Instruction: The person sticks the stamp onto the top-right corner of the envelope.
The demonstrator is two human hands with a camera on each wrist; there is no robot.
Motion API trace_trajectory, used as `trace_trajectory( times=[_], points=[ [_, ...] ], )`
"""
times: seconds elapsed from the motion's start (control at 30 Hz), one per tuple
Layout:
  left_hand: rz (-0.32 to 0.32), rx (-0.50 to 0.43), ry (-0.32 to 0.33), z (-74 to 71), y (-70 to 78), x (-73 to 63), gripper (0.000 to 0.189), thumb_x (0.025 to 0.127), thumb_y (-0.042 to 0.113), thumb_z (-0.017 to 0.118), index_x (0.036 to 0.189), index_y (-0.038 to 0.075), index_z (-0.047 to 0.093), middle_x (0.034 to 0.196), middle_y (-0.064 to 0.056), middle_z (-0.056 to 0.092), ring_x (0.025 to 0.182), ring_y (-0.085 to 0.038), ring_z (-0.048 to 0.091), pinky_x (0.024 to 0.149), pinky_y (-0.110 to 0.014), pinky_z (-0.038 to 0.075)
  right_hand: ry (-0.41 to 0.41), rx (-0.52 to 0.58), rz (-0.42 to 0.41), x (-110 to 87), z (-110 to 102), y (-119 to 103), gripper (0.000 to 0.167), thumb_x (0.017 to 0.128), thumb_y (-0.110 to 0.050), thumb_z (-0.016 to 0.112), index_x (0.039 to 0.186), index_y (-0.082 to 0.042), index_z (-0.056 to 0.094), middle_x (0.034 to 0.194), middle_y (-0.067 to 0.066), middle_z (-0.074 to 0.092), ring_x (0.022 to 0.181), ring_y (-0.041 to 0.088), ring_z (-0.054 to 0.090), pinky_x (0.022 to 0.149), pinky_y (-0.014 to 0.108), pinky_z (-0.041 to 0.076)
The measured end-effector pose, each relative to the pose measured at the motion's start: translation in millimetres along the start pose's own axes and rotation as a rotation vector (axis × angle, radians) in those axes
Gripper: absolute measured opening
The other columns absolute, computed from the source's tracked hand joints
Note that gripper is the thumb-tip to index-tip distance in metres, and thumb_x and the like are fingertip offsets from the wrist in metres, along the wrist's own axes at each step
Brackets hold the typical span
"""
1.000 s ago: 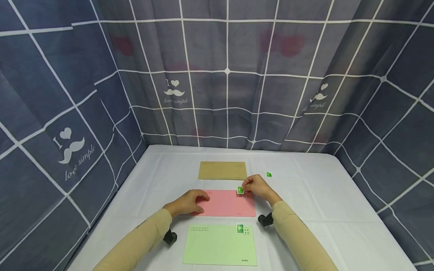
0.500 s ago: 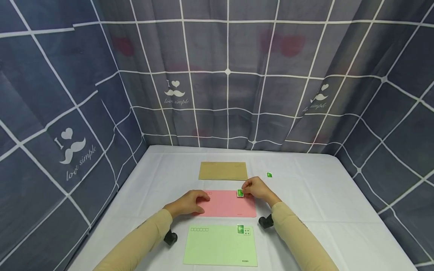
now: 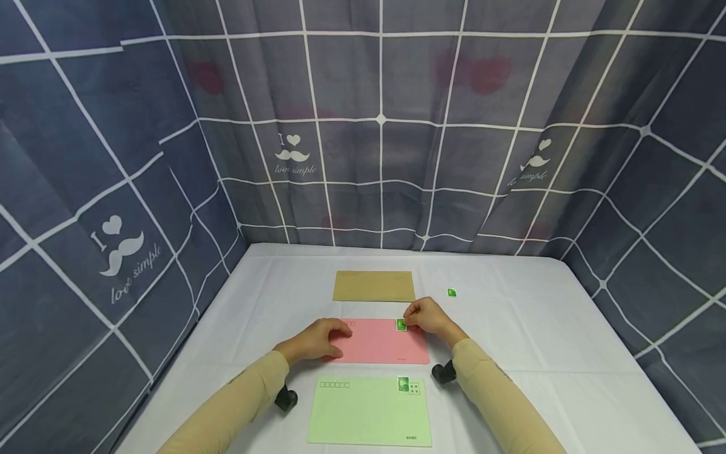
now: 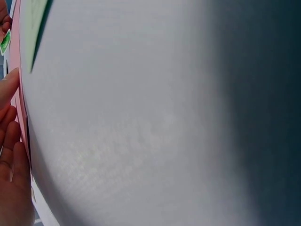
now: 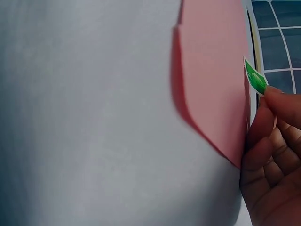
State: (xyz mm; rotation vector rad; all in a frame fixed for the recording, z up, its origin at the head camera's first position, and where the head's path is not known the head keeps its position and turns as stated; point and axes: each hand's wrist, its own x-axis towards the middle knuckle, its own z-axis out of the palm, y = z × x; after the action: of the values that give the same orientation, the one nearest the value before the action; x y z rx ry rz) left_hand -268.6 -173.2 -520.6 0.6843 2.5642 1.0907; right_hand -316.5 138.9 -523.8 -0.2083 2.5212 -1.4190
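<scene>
A pink envelope (image 3: 374,344) lies mid-table in the head view. My left hand (image 3: 311,338) rests on its left end, thumb and fingers spread apart on the paper. Between thumb and fingertips my right hand (image 3: 429,316) pinches a small green stamp (image 3: 401,325) by its right side, over the envelope's top right corner. In the right wrist view the stamp (image 5: 255,79) stands tilted, its far edge close to the pink paper. Nearer to me lies a light green envelope (image 3: 368,413), which bears a green stamp (image 3: 403,384) beside its printed box at the top right.
Behind the pink envelope lies a tan envelope (image 3: 374,287). Another green stamp (image 3: 452,292) is on the white tablecloth (image 3: 510,315) to its right. A dark checked curtain (image 3: 351,157) encloses the back and both sides of the table.
My right hand has brought the pinched stamp slightly down toward me, from the pink envelope's top edge onto its corner area. The left hand has stayed in place.
</scene>
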Motion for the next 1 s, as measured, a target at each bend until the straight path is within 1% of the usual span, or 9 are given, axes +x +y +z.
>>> trace_trajectory(
  times=[0.3,0.47,0.6,0.7,0.8,1.0],
  points=[
    [-0.007,0.000,0.008,0.8,0.8,-1.2,0.042,0.077,0.004,0.084,0.116,0.009,0.070,0.127,-0.007,0.066,0.127,-0.030,0.056,0.112,-0.051,0.042,0.021,-0.021,-0.017,0.2,1.4,-0.9,0.004,0.082,0.001,0.076,0.081,0.002,0.072,0.068,0.002,0.065,0.060,0.009,0.054,0.052,0.022,0.045],
    [-0.011,0.002,0.009,1.3,1.0,-1.0,0.042,0.077,0.004,0.084,0.116,0.010,0.070,0.126,-0.006,0.066,0.125,-0.028,0.057,0.111,-0.050,0.043,0.035,-0.056,-0.021,0.9,1.6,-1.1,0.005,0.082,0.000,0.077,0.080,0.000,0.073,0.067,0.000,0.065,0.059,0.009,0.052,0.052,0.021,0.044],
    [-0.020,0.022,0.007,1.0,1.9,-1.0,0.042,0.077,0.005,0.084,0.116,0.012,0.070,0.127,-0.004,0.066,0.125,-0.027,0.057,0.111,-0.049,0.043,0.043,-0.086,-0.031,1.6,1.3,-0.8,0.005,0.082,-0.001,0.077,0.079,-0.001,0.073,0.066,-0.001,0.064,0.058,0.009,0.051,0.051,0.021,0.041],
    [-0.020,0.028,0.005,0.1,2.1,-1.0,0.042,0.077,0.005,0.084,0.117,0.011,0.070,0.128,-0.005,0.066,0.127,-0.028,0.056,0.112,-0.050,0.043,0.047,-0.096,-0.037,2.5,1.8,0.1,0.006,0.082,0.000,0.077,0.078,-0.002,0.073,0.066,-0.001,0.064,0.058,0.009,0.050,0.051,0.021,0.041],
    [-0.026,0.012,0.000,-0.8,2.5,-0.9,0.043,0.078,0.004,0.083,0.118,0.010,0.069,0.129,-0.006,0.065,0.128,-0.029,0.055,0.113,-0.050,0.042,0.047,-0.100,-0.035,3.6,2.5,0.9,0.006,0.082,0.000,0.076,0.078,-0.002,0.073,0.065,-0.001,0.063,0.057,0.009,0.050,0.050,0.021,0.041],
    [-0.026,0.013,-0.004,-0.6,2.3,-1.5,0.043,0.078,0.004,0.083,0.119,0.010,0.069,0.129,-0.006,0.065,0.128,-0.029,0.055,0.113,-0.050,0.042,0.044,-0.124,-0.021,3.7,3.6,-0.1,0.006,0.082,0.000,0.076,0.077,-0.003,0.073,0.066,0.000,0.065,0.059,0.009,0.052,0.051,0.020,0.041]
  ],
)
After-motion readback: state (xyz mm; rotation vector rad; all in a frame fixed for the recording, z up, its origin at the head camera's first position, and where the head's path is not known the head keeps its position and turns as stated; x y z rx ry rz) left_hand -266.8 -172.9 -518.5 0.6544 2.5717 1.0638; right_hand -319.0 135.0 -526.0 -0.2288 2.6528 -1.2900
